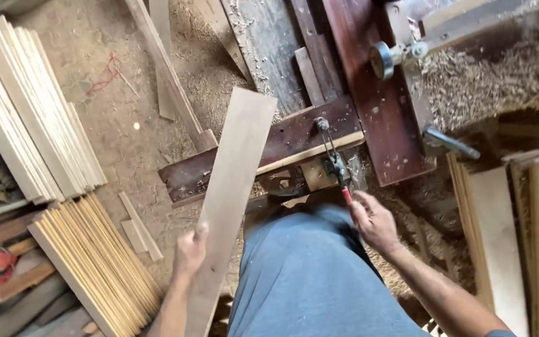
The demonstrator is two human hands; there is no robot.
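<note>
Sawdust and shavings cover the workshop floor all around a dark reddish woodworking machine table, seen from above over the person's own blue-clad legs

Nearest the work, a long pale plank runs slantwise from the lower middle of the view up to the machine's cross beam, its far end lying over that beam. It is not flat on the bed; it looks carried rather than set down. The left hand grips the plank's left edge low down, fingers wrapped round it. The right hand is closed on a red-tipped lever handle that hangs from a small metal clamp fitting at the front of the machine

Judged from how things lie, this plank has not yet been fed or fixed in place: it only leans on the beam, and the lever is held but its position, locked or loose, cannot be told

Further out, two stacks of thin pale boards and yellowish boards lie on the floor at the left, whether already worked or waiting cannot be told. More boards lean at the right. A round metal wheel sits on the machine above, beside a heap of shavings
</note>
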